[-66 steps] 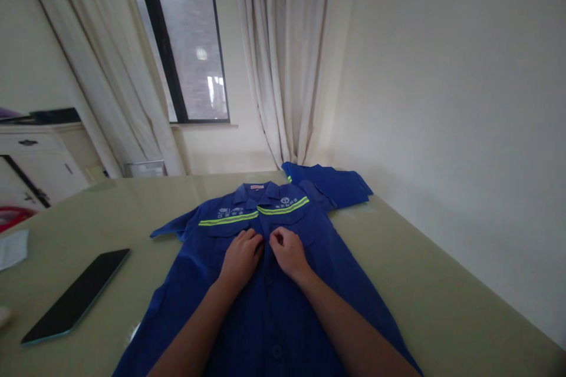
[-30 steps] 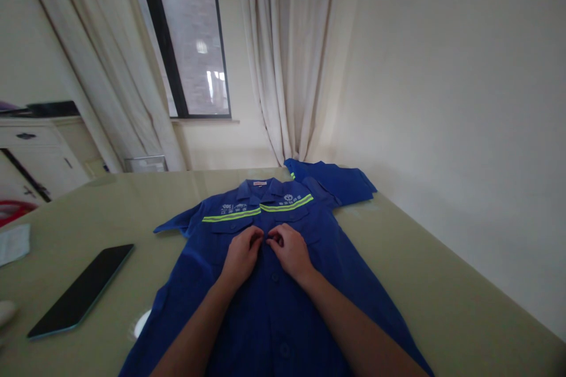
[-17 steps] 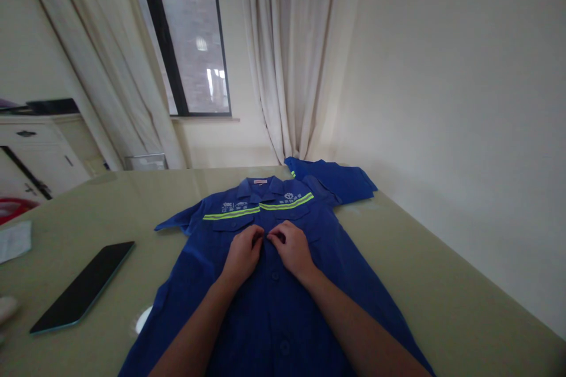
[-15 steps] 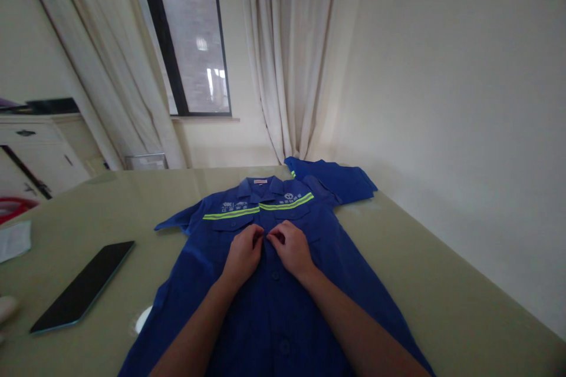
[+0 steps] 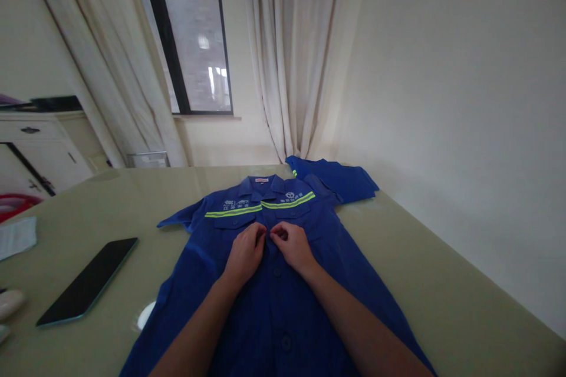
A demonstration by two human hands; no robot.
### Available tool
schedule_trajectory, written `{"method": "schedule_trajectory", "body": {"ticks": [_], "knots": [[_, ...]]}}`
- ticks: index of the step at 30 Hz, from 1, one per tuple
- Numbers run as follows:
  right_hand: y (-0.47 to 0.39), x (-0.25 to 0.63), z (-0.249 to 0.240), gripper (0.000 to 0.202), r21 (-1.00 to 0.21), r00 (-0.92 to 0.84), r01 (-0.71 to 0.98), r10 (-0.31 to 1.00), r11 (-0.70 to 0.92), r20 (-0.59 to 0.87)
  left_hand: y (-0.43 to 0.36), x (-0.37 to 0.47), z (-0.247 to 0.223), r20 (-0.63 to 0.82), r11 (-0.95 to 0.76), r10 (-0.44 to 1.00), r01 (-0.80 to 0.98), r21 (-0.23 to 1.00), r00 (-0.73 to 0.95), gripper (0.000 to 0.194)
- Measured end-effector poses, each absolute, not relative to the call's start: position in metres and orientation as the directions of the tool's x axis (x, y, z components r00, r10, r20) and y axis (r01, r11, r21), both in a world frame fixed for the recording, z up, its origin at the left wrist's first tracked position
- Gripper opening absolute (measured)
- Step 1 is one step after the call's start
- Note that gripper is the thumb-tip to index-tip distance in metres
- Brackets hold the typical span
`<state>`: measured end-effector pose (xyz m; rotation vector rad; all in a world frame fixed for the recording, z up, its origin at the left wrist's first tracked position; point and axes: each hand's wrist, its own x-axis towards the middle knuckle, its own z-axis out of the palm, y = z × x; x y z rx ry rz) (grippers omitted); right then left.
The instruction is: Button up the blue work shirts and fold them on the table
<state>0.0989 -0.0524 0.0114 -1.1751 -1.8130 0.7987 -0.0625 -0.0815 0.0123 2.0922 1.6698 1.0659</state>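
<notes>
A blue work shirt lies front up and spread out, its collar at the far end and yellow-green reflective strips across the chest. My left hand pinches the front placket just below the chest strips, fingers bent inward. Facing it from the other side, my right hand has thumb and fingers closed on the same edge. The bit of cloth or button between the fingertips is too small to make out. Down the placket, a dark button and a lower button show between my forearms.
More folded blue cloth lies at the table's far right corner, by the wall. On the left are a black tablet, a paper, a pale rounded object and a white disc beside the shirt.
The view has shifted slightly, so the table and shirt sit a little further right in it. Both hands stay at the same place on the placket, with only small finger movement.
</notes>
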Motion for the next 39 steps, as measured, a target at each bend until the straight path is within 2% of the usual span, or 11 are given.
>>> {"method": "schedule_trajectory", "body": {"ticks": [7, 13, 21, 27, 30, 34, 36, 39], "knots": [[-0.049, 0.100, 0.010, 0.011, -0.769, -0.240, 0.462, 0.897, 0.442, 0.372, -0.082, -0.063, 0.017, 0.359, -0.297, 0.932, 0.697, 0.653, 0.061, 0.021], [-0.050, 0.101, 0.014, 0.010, -0.769, -0.256, 0.449, 0.890, 0.455, 0.377, -0.077, -0.067, 0.015, 0.310, -0.249, 0.950, 0.653, 0.715, 0.023, 0.018], [-0.054, 0.100, 0.015, 0.010, -0.698, -0.277, 0.532, 0.878, 0.479, 0.391, -0.081, -0.063, 0.015, 0.313, -0.201, 0.948, 0.668, 0.716, -0.050, 0.013], [-0.055, 0.100, 0.015, 0.009, -0.744, -0.222, 0.487, 0.889, 0.458, 0.401, -0.076, -0.065, 0.011, 0.293, -0.187, 0.954, 0.636, 0.749, -0.065, 0.012], [-0.049, 0.101, 0.015, 0.006, -0.814, -0.193, 0.420, 0.916, 0.401, 0.352, -0.076, -0.065, 0.012, 0.308, -0.211, 0.951, 0.671, 0.711, -0.027, 0.013], [-0.037, 0.101, 0.011, 0.007, -0.914, -0.203, 0.352, 0.970, 0.200, 0.134, -0.082, -0.064, 0.018, 0.344, -0.297, 0.933, 0.759, 0.579, 0.103, 0.025], [-0.032, 0.103, 0.010, 0.010, -0.927, -0.245, 0.343, 0.967, 0.150, 0.066, -0.086, -0.062, 0.021, 0.357, -0.331, 0.921, 0.800, 0.500, 0.157, 0.021], [-0.030, 0.106, 0.011, 0.015, -0.922, -0.285, 0.359, 0.957, 0.148, 0.043, -0.089, -0.059, 0.021, 0.356, -0.339, 0.914, 0.845, 0.412, 0.194, 0.016]]}}
